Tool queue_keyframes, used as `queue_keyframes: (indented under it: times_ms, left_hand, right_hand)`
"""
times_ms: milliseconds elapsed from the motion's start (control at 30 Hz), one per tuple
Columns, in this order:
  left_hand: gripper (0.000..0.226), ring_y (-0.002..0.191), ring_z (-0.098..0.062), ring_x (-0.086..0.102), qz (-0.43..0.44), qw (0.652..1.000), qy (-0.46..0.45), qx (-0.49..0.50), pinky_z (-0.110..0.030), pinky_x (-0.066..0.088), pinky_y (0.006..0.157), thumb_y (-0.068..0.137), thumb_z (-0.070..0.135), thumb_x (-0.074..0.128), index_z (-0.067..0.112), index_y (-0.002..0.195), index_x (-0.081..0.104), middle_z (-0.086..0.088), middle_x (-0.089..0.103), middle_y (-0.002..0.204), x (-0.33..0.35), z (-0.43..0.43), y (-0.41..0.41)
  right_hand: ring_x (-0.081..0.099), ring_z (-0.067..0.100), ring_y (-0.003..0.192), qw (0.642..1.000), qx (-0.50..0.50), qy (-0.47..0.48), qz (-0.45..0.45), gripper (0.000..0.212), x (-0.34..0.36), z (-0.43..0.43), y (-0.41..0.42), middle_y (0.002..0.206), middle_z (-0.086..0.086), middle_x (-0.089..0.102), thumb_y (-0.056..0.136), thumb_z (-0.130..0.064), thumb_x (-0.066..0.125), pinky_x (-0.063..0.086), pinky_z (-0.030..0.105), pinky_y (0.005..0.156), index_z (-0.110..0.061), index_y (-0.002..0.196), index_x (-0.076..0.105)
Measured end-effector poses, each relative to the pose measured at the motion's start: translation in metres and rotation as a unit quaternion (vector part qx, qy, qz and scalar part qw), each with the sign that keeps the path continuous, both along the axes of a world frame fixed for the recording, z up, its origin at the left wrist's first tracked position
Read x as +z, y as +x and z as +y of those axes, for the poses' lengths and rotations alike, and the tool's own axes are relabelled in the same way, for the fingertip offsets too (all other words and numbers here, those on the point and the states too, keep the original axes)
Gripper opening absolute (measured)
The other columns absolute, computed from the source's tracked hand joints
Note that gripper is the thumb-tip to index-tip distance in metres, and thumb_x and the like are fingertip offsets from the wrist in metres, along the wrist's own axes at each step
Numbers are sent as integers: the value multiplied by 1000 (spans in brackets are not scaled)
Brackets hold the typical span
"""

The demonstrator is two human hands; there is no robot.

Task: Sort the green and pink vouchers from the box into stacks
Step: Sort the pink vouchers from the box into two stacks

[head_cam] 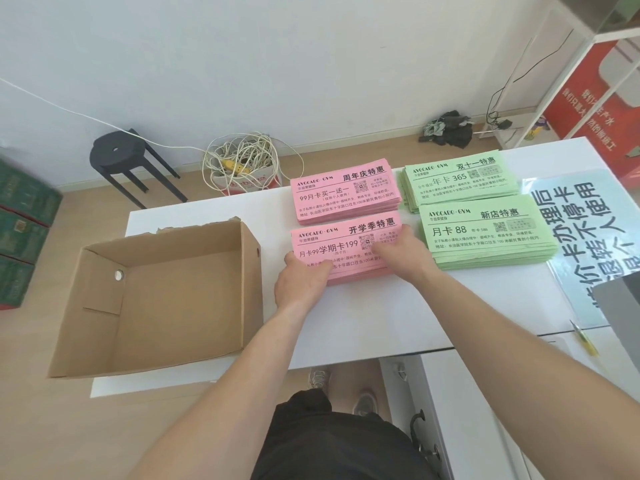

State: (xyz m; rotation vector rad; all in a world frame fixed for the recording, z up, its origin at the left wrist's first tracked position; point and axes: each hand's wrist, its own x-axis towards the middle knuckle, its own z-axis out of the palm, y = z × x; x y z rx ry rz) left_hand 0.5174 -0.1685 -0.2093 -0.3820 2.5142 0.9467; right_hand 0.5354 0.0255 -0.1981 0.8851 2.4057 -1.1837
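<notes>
White table [346,323] runs across the middle, its right end cut off by the frame, with the open cardboard box [249,271] on its left end, bare floor showing. Right of the box lie the far pink stack [343,192] and near pink stack [343,237], beside the far green stack [460,183] and near green stack [485,233]. The left hand [301,282] pinches the near pink stack's near left corner, thumb on top; the right hand [403,254] lies flat on its right end, fingers nearly straight, hiding some print.
</notes>
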Motion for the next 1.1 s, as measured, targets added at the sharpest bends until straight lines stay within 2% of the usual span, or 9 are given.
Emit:
queue_keyframes:
  times_ms: [167, 267, 367, 500, 600, 733, 900, 1033, 1100]
  left_hand:
    - [75, 102, -17, 61, 9, 998, 50, -25, -34, 48, 83, 79, 54, 74, 26, 137, 36, 17, 63, 112, -2, -16, 6]
    - [72, 94, -10, 60, 15, 997, 30, -67, -31, 48, 75, 73, 47, 80, 35, 126, 34, 27, 60, 101, -5, -25, 14]
    - [77, 95, -18, 62, 44, 995, -8, -92, -34, 53, 76, 73, 33, 78, 26, 138, 36, 14, 68, 111, -12, -25, 16]
    - [52, 83, -20, 54, 80, 992, -47, -89, -32, 42, 67, 81, 25, 72, 20, 127, 48, 2, 70, 108, -14, -17, 15]
    - [49, 83, -22, 56, 77, 992, -43, -94, -31, 43, 67, 81, 28, 70, 21, 124, 49, 2, 70, 105, -12, -11, 13]
    - [50, 85, -23, 59, 60, 992, -37, -107, -32, 46, 68, 79, 29, 70, 22, 124, 49, 3, 70, 102, -9, -7, 9]
    - [55, 94, -24, 64, 22, 993, -21, -117, -37, 56, 79, 80, 32, 70, 23, 128, 47, 3, 70, 106, 1, -12, 10]
    - [60, 102, -25, 64, 28, 991, -34, -126, -38, 54, 84, 81, 34, 72, 18, 131, 44, 0, 68, 120, 16, -18, 13]
    - [64, 113, -30, 59, 45, 988, -61, -133, -32, 46, 83, 85, 31, 73, 11, 137, 42, -7, 61, 130, 25, -19, 15]
  right_hand:
    - [58, 27, 110, 999, 13, -37, 18, 66, -4, 11, 8, 117, 2, 58, 87, -43, 68, 40, 34, 82, -8, 135, 38]
    - [60, 25, 113, 998, -5, -60, 33, 71, -9, 10, 24, 123, 1, 62, 79, -47, 76, 47, 38, 90, -13, 131, 42]
    - [57, 27, 116, 999, -4, -5, 32, 80, -18, 1, 43, 124, 4, 60, 70, -53, 78, 50, 44, 96, -13, 130, 43]
    - [55, 32, 108, 998, -49, 26, 38, 58, -23, -8, 50, 123, 14, 54, 78, -22, 71, 49, 38, 87, -7, 127, 43]
    - [48, 35, 119, 996, -75, 14, 49, 61, -23, -12, 45, 129, 19, 47, 83, -16, 70, 41, 34, 86, -1, 132, 36]
    - [41, 36, 126, 995, -85, 6, 54, 71, -20, -12, 44, 132, 19, 44, 82, -16, 71, 39, 34, 89, 1, 138, 30]
    - [41, 36, 128, 997, -68, 2, 36, 68, -12, -7, 45, 133, 20, 45, 86, -17, 69, 40, 35, 93, 3, 138, 31]
    - [42, 37, 125, 998, -59, 6, 39, 68, 0, -10, 45, 132, 22, 42, 86, -17, 67, 41, 37, 89, 1, 138, 28]
    - [43, 37, 121, 998, -51, 14, 41, 69, 8, -12, 46, 133, 23, 41, 85, -18, 68, 44, 39, 89, 0, 138, 27]
